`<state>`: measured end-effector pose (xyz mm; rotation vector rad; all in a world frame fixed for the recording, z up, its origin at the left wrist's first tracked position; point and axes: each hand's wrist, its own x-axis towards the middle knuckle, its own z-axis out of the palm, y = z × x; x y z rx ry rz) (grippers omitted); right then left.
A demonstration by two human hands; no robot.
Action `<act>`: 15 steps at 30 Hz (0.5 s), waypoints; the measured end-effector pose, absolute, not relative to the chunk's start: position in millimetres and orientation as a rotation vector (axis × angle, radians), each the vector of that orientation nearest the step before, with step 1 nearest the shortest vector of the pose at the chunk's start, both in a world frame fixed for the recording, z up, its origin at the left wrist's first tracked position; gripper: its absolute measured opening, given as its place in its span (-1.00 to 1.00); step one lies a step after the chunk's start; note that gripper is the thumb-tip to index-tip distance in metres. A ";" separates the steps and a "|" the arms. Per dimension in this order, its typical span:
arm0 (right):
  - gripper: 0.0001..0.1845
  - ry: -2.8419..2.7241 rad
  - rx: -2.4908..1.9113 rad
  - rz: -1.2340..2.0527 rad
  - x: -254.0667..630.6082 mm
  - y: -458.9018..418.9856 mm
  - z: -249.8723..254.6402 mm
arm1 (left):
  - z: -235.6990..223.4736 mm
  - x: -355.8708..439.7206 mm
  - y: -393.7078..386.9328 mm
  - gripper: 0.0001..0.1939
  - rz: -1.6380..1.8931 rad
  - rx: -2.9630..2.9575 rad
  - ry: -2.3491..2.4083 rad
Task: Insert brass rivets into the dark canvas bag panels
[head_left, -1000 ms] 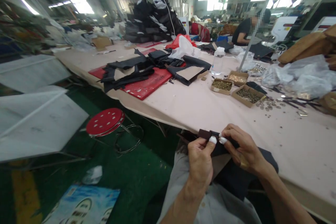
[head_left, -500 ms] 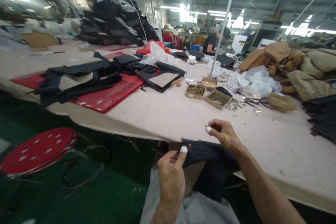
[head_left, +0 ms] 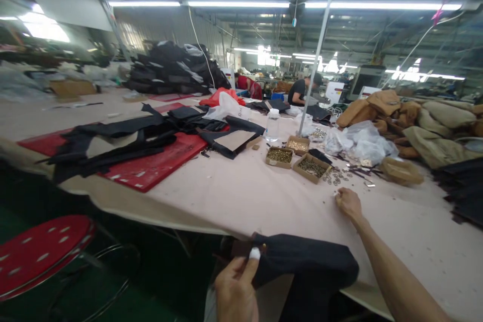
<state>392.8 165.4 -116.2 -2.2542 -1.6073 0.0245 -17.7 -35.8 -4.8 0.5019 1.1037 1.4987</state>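
Observation:
My left hand [head_left: 236,289] sits at the bottom edge, thumb and taped finger pinched on the end of a dark fabric piece [head_left: 305,264] that drapes over the near edge of the pink table [head_left: 234,196]. My right hand [head_left: 349,203] is stretched out over the table, its fingers curled down on the surface just short of several loose metal rings [head_left: 337,177]. Whether it holds anything I cannot make out. Small cardboard boxes of metal hardware [head_left: 311,167] stand just beyond the rings.
Black fabric cuts lie on a red mat [head_left: 151,166] at left. A clear bottle [head_left: 271,126], plastic bags [head_left: 362,143] and tan pieces [head_left: 415,121] sit at right. A metal pole [head_left: 317,55] rises mid-table. A red stool [head_left: 41,251] stands lower left. People work at the back.
My right hand has let go of the dark fabric and reached forward to the loose rings. My left hand keeps its pinch on the fabric. The view has tilted upward.

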 end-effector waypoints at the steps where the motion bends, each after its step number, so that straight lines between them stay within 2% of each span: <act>1: -0.65 -1.604 -2.279 0.033 396.0 169.7 -117.2 | -3.3 -17.6 -35.5 -0.65 1.494 0.488 1.104; 8: -0.69 -1.671 -2.245 0.126 407.4 194.1 -120.5 | 2.2 -14.7 -30.2 -0.63 1.479 0.466 1.158; 15: -0.74 -1.453 -2.185 0.321 433.3 193.3 -110.5 | 2.5 -11.1 -26.6 -0.64 1.467 0.468 1.184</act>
